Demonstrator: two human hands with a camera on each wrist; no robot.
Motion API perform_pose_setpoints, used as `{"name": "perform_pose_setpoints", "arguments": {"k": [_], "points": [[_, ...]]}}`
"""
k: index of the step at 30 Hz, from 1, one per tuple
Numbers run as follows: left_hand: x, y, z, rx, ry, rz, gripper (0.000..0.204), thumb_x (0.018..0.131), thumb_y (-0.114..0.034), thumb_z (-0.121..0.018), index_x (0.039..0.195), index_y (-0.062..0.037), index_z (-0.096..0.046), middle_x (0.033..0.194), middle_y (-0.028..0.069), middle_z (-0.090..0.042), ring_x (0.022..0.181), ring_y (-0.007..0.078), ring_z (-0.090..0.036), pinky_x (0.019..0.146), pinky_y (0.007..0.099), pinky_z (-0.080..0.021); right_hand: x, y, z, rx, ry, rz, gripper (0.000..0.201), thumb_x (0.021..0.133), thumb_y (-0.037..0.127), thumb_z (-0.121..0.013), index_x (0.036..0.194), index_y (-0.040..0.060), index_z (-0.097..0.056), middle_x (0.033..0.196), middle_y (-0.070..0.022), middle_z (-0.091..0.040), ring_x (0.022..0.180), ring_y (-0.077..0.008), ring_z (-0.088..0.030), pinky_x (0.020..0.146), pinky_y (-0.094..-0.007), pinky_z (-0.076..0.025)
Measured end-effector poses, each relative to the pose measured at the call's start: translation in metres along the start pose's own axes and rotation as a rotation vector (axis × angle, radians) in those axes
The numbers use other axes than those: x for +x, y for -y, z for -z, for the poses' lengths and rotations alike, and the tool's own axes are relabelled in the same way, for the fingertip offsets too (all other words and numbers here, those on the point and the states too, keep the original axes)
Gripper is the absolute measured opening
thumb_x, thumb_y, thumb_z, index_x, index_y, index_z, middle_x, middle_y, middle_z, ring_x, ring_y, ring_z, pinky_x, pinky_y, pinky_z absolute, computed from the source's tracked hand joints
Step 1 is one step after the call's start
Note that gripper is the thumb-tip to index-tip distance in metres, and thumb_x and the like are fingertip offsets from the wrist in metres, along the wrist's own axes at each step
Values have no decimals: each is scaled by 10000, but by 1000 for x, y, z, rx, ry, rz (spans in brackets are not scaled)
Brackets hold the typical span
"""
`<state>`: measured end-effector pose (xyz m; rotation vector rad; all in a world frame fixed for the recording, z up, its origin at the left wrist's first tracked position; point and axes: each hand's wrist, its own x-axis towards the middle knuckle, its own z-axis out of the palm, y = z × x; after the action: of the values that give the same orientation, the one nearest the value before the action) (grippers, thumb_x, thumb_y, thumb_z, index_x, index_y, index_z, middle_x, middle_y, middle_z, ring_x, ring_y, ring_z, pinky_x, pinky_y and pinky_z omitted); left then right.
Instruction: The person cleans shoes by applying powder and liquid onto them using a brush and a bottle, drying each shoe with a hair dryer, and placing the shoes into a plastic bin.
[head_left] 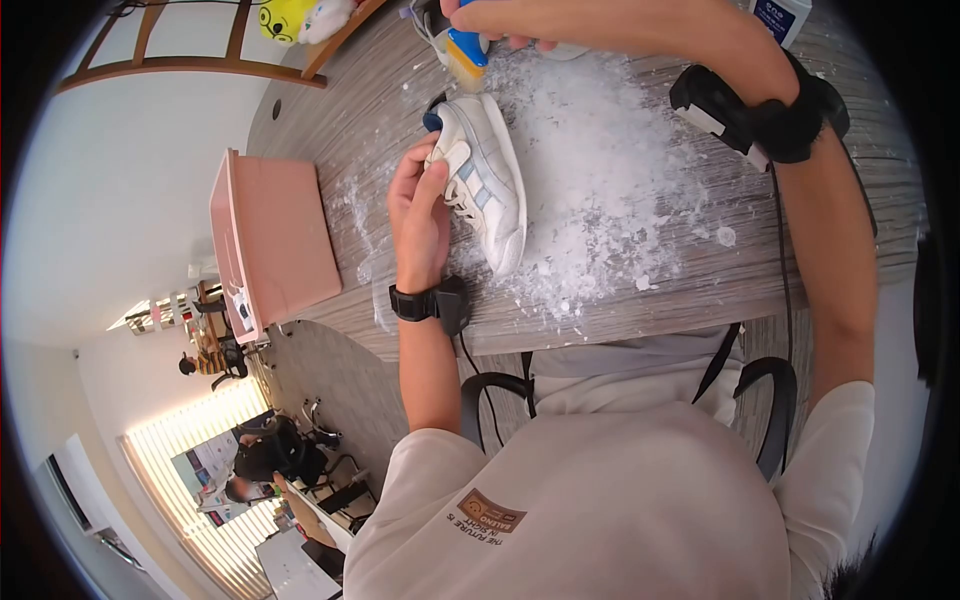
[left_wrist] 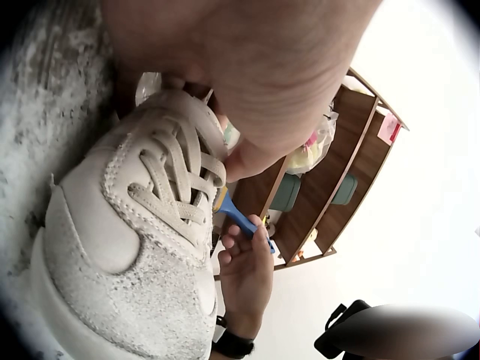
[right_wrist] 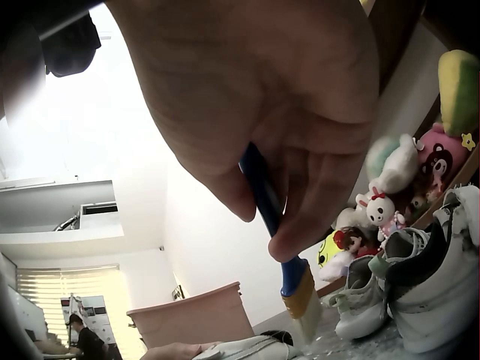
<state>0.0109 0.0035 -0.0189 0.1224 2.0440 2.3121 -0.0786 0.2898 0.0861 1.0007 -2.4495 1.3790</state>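
Observation:
A white sneaker [head_left: 487, 185] with pale blue patches lies on the table, its toe toward the person. My left hand [head_left: 420, 215] grips it at the tongue and collar, thumb over the upper. In the left wrist view, the laces [left_wrist: 172, 180] and a scuffed toe fill the foreground. My right hand [right_wrist: 270, 112] pinches the blue handle of a flat brush [right_wrist: 295, 279] with pale bristles pointing down. That brush is just beyond the sneaker's heel in the head view, with the right hand [head_left: 515, 20] partly cut off by the top edge.
White powder [head_left: 610, 170] is spread over the wood-grain table [head_left: 330, 130]. A pink bin [head_left: 285, 235] stands at the left edge. More sneakers [right_wrist: 435, 277] and plush toys [right_wrist: 381, 210] are near the brush. A white bottle [head_left: 778, 20] stands at top right. People sit in the background.

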Motion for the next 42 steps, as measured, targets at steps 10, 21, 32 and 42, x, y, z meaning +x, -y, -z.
{"name": "perform_pose_setpoints", "arguments": {"k": [10, 21, 32, 42], "points": [[1, 2, 2, -9, -2, 1, 321, 1005, -145, -657, 1271, 30, -613, 1260, 87, -654, 1157, 161, -599, 1044, 326, -441, -6, 18, 11, -94, 65, -113, 299, 917, 235, -615, 881, -56, -673, 784, -217, -701, 745, -353, -689, 721, -415, -536], [0, 0, 0, 11, -13, 4, 309, 1009, -145, -637, 1266, 25, -609, 1267, 88, -654, 1156, 160, -599, 1043, 335, -442, -5, 33, 16, -92, 166, -236, 317, 909, 239, -612, 901, -69, -688, 852, -232, -715, 807, -352, -704, 751, -412, -537], [0, 2, 0, 36, -15, -8, 302, 1028, -154, -591, 1277, 17, -592, 1237, 89, -675, 1143, 165, -611, 1034, 339, -445, -2, 61, 19, -228, 163, -346, 337, 909, 246, -601, 787, -64, -650, 729, -222, -673, 679, -335, -664, 677, -426, -511], [1, 1, 1, -15, -2, 5, 316, 1001, -152, -662, 1261, 23, -619, 1278, 86, -648, 1156, 159, -599, 1049, 331, -438, -16, 19, 21, 106, 125, 84, 322, 911, 256, -623, 962, -49, -711, 849, -213, -718, 813, -327, -704, 772, -387, -536]]}}
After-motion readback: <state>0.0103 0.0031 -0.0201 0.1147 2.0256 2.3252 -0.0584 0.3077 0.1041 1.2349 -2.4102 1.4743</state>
